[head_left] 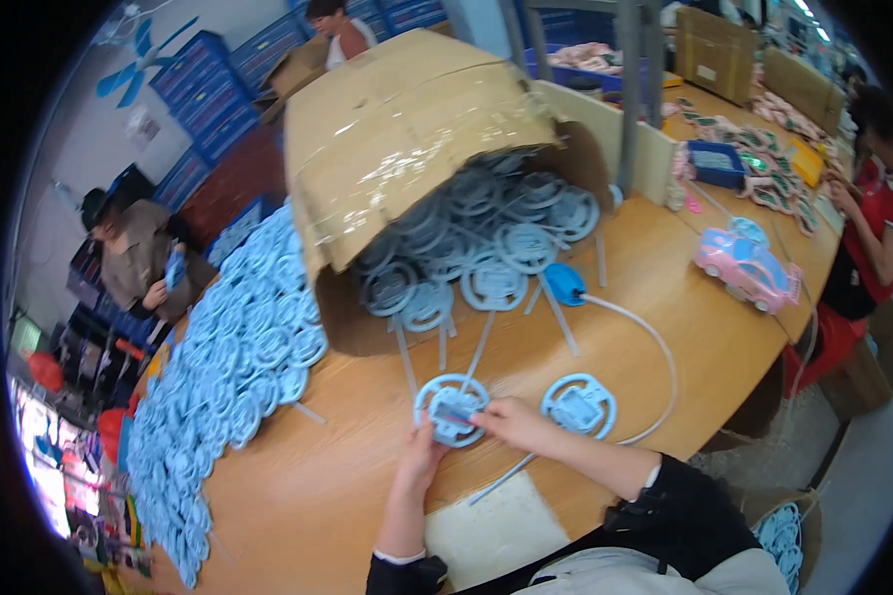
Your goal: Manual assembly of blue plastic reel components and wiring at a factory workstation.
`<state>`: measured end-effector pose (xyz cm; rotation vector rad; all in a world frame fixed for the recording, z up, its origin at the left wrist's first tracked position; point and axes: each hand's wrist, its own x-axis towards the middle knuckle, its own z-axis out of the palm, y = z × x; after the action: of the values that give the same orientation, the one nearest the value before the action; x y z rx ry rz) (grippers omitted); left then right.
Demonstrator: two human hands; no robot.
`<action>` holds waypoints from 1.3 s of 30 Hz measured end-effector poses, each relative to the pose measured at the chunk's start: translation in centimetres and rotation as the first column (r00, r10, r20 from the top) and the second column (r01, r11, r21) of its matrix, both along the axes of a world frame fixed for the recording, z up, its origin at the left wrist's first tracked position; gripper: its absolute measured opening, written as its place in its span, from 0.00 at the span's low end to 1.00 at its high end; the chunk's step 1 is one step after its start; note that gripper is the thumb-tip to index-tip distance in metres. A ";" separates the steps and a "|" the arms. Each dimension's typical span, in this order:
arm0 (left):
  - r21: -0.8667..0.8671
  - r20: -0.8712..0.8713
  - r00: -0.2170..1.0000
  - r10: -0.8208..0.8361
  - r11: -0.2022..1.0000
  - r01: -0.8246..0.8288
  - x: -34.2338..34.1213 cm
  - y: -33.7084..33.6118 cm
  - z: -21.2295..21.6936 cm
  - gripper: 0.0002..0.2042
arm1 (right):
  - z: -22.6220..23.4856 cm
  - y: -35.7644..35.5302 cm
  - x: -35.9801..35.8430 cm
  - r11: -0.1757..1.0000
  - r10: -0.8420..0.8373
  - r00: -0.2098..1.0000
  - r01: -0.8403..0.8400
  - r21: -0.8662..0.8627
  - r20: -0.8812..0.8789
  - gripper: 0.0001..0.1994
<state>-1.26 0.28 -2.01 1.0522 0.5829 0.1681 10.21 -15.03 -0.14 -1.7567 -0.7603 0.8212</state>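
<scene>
A light blue toy steering wheel (429, 395) with a pale rod lies on the table in front of me. My left hand (422, 461) is closed on its lower left rim. My right hand (516, 424) reaches over its right side, fingers pinched at a small dark, thin piece over the hub; what this piece is I cannot make out. Beside my right hand lies a second blue steering wheel (606, 391), its inner side with the square hub facing up and its rod running toward me. Under my forearms is a whitish sheet (496, 535).
A tipped cardboard box (417, 119) full of steering wheels stands ahead. Left of it spreads a large heap of blue wheels (238, 347). A blue round device (566, 284) trails a white cable. A pink toy car (746, 268) stands right. Co-workers (134, 248) sit or stand around.
</scene>
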 end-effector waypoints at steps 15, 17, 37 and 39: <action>0.062 0.083 0.996 0.028 0.997 -0.033 0.1 -0.6 1.2 0.17 | 0.6 0.3 -0.6 1.000 -0.019 0.994 0.020 -0.008 0.104 0.18; 0.075 0.091 0.996 0.025 0.997 -0.032 -0.2 -0.3 1.5 0.17 | 1.1 0.4 -0.9 1.000 -0.021 0.994 0.021 0.003 0.106 0.18; 0.083 -0.021 0.995 0.100 0.992 -0.098 -0.4 0.0 1.1 0.14 | -0.4 1.1 -1.1 0.997 -0.042 0.980 0.030 0.065 0.193 0.18; 0.068 -0.047 0.995 0.088 0.994 -0.085 0.1 -0.2 0.6 0.14 | 0.0 0.3 -0.5 0.999 -0.030 0.984 0.027 0.025 0.175 0.18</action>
<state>-1.21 0.08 -1.39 1.0977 0.6723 0.2387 9.71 -14.71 -0.09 -1.8326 -0.8550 0.6415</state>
